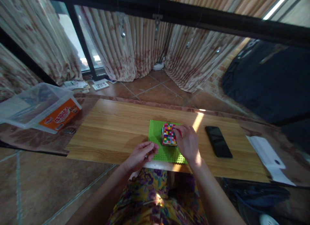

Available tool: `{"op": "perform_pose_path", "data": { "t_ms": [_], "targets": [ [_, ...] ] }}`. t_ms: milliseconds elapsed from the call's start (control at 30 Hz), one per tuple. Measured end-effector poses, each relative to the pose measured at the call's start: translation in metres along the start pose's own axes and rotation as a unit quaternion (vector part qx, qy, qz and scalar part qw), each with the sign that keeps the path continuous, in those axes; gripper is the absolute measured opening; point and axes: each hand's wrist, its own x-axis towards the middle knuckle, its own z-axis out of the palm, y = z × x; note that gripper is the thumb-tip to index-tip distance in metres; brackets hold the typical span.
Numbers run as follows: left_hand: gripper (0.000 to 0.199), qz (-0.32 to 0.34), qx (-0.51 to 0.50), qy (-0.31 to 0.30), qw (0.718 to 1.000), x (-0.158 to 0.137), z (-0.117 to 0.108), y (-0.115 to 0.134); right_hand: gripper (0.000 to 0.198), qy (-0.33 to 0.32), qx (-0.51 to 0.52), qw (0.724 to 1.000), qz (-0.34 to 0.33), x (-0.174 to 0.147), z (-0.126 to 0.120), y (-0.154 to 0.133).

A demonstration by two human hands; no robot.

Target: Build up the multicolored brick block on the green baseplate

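A block built of many small multicoloured toy bricks (169,134) stands on a green studded baseplate (155,155). Over the right side of that block is my right hand (187,142), thumb and forefinger pinched at its top edge. Whether a small brick is between those fingertips is hidden. My left hand (144,153) hovers by the baseplate's left front edge, apart from the block. Its fingers are curled in with the thumb against them, and anything inside is too small to make out.
The baseplate lies on a wooden board (113,128). To the right are a black phone (218,141) and a white paper or box piece (266,152). A clear plastic bin (36,105) with an orange label stands at the left. A dark metal bar (169,13) crosses above, before striped curtains (142,47).
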Motion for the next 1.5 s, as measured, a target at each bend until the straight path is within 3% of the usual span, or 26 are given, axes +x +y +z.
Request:
{"op": "perform_pose_path", "data": {
  "t_ms": [233,467,800,1500],
  "targets": [
    [0.029,-0.007,-0.008,0.0,1.0,0.0,0.0,0.0,0.025,-0.016,-0.012,1.0,-0.007,0.001,-0.001,-0.002],
    [0.029,-0.01,-0.012,0.001,1.0,0.0,-0.002,0.0,0.023,-0.016,0.008,0.999,0.045,0.002,0.006,0.002],
    [0.027,-0.007,-0.019,0.007,1.0,0.002,-0.001,0.0,0.02,-0.007,0.038,0.997,0.069,0.002,0.011,-0.001],
    [0.034,-0.014,-0.068,0.034,0.997,0.003,0.003,0.003,0.02,0.034,0.053,0.997,0.045,-0.013,0.005,-0.009]
  ]
}}
